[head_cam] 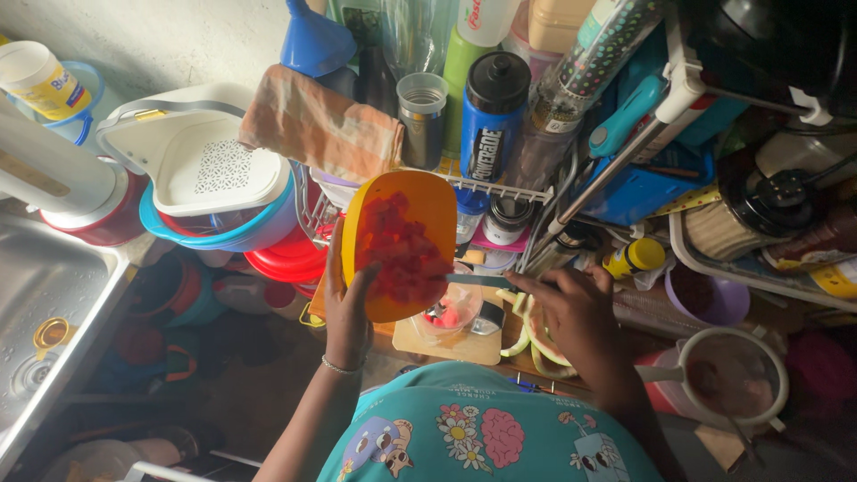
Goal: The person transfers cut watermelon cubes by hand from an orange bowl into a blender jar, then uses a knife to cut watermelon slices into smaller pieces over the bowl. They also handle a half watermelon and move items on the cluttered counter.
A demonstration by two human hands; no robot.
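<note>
Orange board (pixel 403 241) tilted up in left hand (pixel 346 308) — right hand (pixel 571 308) grips knife (pixel 478 280).

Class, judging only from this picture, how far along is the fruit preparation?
Done: rinds lie stripped on the board, and red cubes fill the tilted orange board. In hand: the left hand tips it over the clear jar while the right hand holds a knife. Left: most cubes are not yet in the jar.

We record an orange board (pixel 406 254) bearing red cubes (pixel 403 254), a blue bottle (pixel 491 120) with black cap, a peach striped cloth (pixel 321 125), a teal floral shirt (pixel 486 433), green-white rinds (pixel 536 335) and a blue funnel (pixel 312 40)
</note>
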